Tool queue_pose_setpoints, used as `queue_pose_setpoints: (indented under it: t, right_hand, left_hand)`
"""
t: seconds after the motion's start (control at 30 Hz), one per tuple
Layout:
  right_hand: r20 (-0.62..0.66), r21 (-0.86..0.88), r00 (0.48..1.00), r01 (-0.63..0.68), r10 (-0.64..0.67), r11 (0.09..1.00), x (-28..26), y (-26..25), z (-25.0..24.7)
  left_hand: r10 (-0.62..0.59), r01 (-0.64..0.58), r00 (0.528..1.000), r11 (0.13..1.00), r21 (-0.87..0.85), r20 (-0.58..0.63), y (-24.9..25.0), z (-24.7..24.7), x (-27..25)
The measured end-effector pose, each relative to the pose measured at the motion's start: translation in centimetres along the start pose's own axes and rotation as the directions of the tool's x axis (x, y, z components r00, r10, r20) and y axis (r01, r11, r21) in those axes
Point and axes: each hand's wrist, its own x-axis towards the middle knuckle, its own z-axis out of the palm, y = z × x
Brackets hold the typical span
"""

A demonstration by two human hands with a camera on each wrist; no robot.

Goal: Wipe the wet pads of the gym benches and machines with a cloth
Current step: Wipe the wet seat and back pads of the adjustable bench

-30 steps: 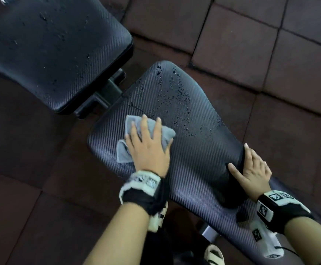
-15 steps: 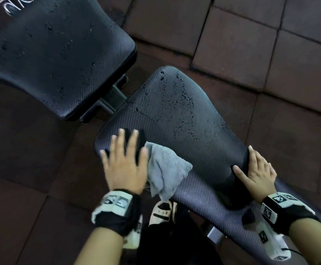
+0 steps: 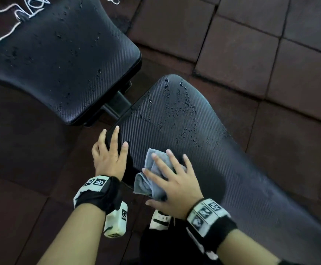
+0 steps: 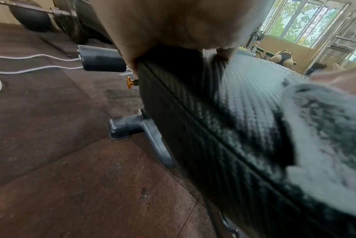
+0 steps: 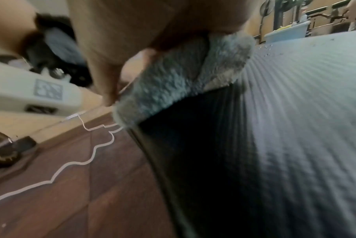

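A white cord [image 3: 6, 37] loops over the far corner of the seat pad [image 3: 60, 60], a black, finely ribbed cushion with rounded corners and scattered droplets. Right of it, across a metal bracket [image 3: 117, 106], lies the long back pad [image 3: 232, 159] in the same woven-look vinyl, beaded with water [image 3: 182, 115] at its far end. The left hand [image 3: 109, 159] rests on this pad's left edge, fingers straight and spread, holding nothing. Just right of it, the right hand [image 3: 177, 185] presses a crumpled, fluffy grey cloth [image 3: 152, 180] flat against the pad with splayed fingers. Reddish-brown rubber tiles [image 3: 251, 54] surround the pad.
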Motion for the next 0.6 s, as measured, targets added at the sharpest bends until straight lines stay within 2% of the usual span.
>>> queue_pose_setpoints:
  t: [0.07, 0.23, 0.33, 0.4, 0.47, 0.6]
  right_hand:
    - [0.031, -0.007, 1.000, 0.007, -0.007, 1.000, 0.5, 0.6, 0.8]
    - [-0.062, 0.003, 0.994, 0.091, -0.091, 0.996, -2.1, 2.3, 2.0]
    - [-0.069, -0.018, 0.986, 0.154, -0.155, 0.988, -0.5, 3.0, 1.8]
    - [-0.089, -0.023, 0.990, 0.112, -0.113, 0.993, 2.1, 3.9, 1.2]
    - [-0.133, -0.034, 0.991, 0.014, -0.019, 0.999, 4.8, 5.9, 0.4]
    - [-0.200, -0.018, 0.975, -0.102, 0.097, 0.995, 7.5, 13.0, -1.1]
  left_hand:
    - [0.006, -0.006, 1.000, 1.000, -0.004, 0.016, -0.2, 0.0, 0.0]
    - [0.009, -0.009, 1.000, 1.000, -0.001, 0.016, -0.3, 0.1, 0.0]
    - [0.011, -0.011, 1.000, 1.000, -0.002, 0.007, -0.2, 0.2, 0.0]
    - [0.006, -0.006, 1.000, 1.000, -0.008, 0.008, -0.2, 0.2, 0.0]
    - [0.000, 0.000, 1.000, 1.000, -0.010, 0.012, -0.1, 0.1, 0.0]
    - [0.004, -0.004, 1.000, 1.000, -0.012, 0.014, 0.0, 0.1, -0.1]
